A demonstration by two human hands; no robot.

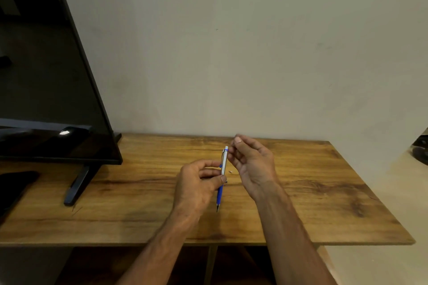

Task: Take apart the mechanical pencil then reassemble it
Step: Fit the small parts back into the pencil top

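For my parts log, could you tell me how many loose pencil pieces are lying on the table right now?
1: a small pale piece on the table between the hands. The right hand may hide another.

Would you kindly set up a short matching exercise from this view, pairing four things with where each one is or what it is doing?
Column one:
1. left hand
2. right hand
3. small pale piece
4. monitor

Column two:
A. lies on the wooden table between the hands
B. stands at the table's left end
C. grips the mechanical pencil around its middle
D. fingers at the pencil's top end

Pairs: 1-C, 2-D, 3-A, 4-B
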